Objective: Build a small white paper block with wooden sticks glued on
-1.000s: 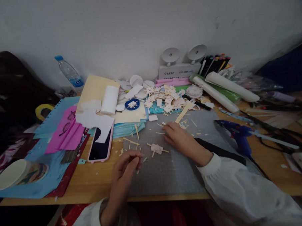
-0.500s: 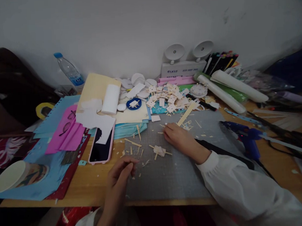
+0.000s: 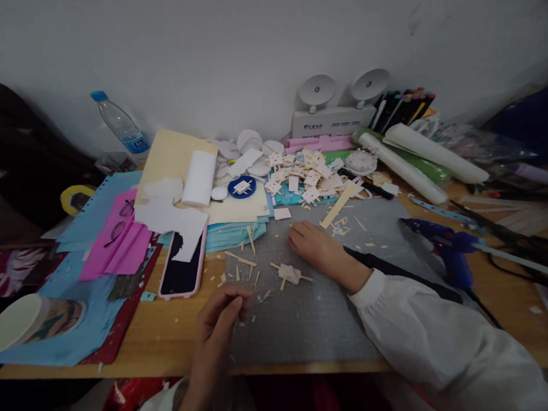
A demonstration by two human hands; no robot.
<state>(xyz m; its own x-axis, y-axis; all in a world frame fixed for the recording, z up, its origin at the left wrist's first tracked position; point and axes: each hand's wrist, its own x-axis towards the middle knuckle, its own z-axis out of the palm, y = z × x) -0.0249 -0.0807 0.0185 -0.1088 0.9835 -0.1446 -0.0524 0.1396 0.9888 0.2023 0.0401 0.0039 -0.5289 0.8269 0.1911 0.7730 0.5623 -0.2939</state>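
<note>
My left hand (image 3: 218,322) hovers over the front left corner of the grey cutting mat (image 3: 306,319), thumb and fingertips pinched together; whatever they hold is too small to name. My right hand (image 3: 314,246) lies on the mat with its fingers curled down, fingertips touching the surface among small wood slivers. Between the hands sits a small pale wooden assembly (image 3: 288,273) with sticks poking out. A longer wood strip (image 3: 337,206) lies just beyond the right hand.
A pile of small wooden pieces (image 3: 304,177) sits behind the mat. A pink-cased phone (image 3: 181,267) lies left, on coloured paper sheets (image 3: 116,236). Also present: a blue glue gun (image 3: 448,246) right, white rolls (image 3: 417,157), markers (image 3: 403,106), a water bottle (image 3: 118,124), a paper cup (image 3: 16,323).
My right hand has slid left and back from the wood strip, fingers curling in. My left hand has drawn slightly toward the table's front edge, still pinched.
</note>
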